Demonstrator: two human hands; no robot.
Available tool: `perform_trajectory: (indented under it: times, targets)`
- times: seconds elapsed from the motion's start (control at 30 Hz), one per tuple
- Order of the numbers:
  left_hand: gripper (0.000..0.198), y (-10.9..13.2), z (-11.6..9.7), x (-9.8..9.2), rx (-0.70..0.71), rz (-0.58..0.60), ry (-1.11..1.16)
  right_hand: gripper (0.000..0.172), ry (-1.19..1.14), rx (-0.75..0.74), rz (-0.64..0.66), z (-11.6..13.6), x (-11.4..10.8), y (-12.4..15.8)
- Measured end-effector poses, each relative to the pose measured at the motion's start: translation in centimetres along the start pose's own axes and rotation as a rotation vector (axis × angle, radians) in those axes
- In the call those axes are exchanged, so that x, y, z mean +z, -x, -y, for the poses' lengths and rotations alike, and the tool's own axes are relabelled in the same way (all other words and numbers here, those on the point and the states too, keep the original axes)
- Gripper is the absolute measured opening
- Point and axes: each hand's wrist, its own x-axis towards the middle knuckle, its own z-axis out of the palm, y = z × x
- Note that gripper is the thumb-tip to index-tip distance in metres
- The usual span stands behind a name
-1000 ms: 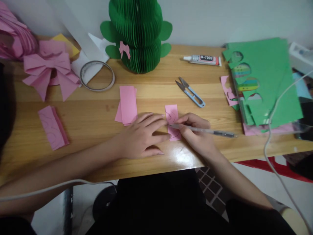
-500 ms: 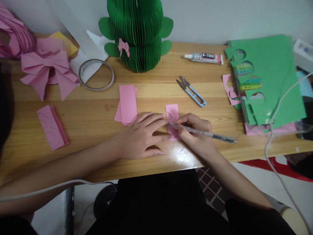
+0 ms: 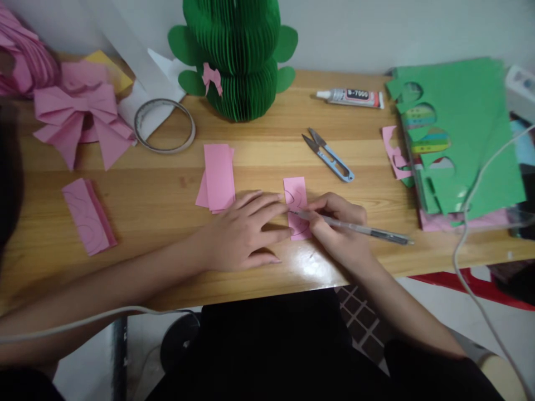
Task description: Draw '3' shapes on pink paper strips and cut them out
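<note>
A small pink paper strip [image 3: 295, 189] with a curved pen line on it lies upright on the wooden table. My right hand [image 3: 340, 225] is closed round a clear pen [image 3: 363, 229], its tip against the strip's middle. My left hand [image 3: 251, 231] lies flat with fingers spread, the fingertips at the strip's left edge. Just above its wrist side sits a stack of plain pink paper pieces [image 3: 219, 175]. Further left is a folded pink paper piece [image 3: 88, 218] with curved lines drawn on it.
Blue thread snips [image 3: 330, 157] and a glue tube [image 3: 351, 98] lie beyond my right hand. A green honeycomb paper figure [image 3: 242, 83] stands at the back. Tape roll [image 3: 192, 131] and pink paper bow [image 3: 83, 114] are left; green sheets [image 3: 480, 133] and a white cable [image 3: 470, 197] right.
My right hand and the pen have shifted slightly to the right over the strip. My left hand stays in place.
</note>
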Motion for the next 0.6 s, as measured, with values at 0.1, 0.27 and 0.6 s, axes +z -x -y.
perform_trajectory:
  times: [0.1, 0.27, 0.6]
  targets:
    - [0.039, -0.04, -0.01, -0.02, -0.002, -0.001, -0.006, 0.008, 0.007, -0.001, -0.009, 0.04, -0.06, -0.04]
    - [0.04, 0.02, 0.03, 0.02, -0.002, -0.006, -0.007, 0.009, 0.017, 0.004, -0.028, -0.06, -0.13, 0.0]
    - [0.038, -0.01, 0.04, 0.08, 0.006, -0.006, -0.004, 0.011, 0.035, -0.001, -0.037, -0.49, -0.46, 0.28]
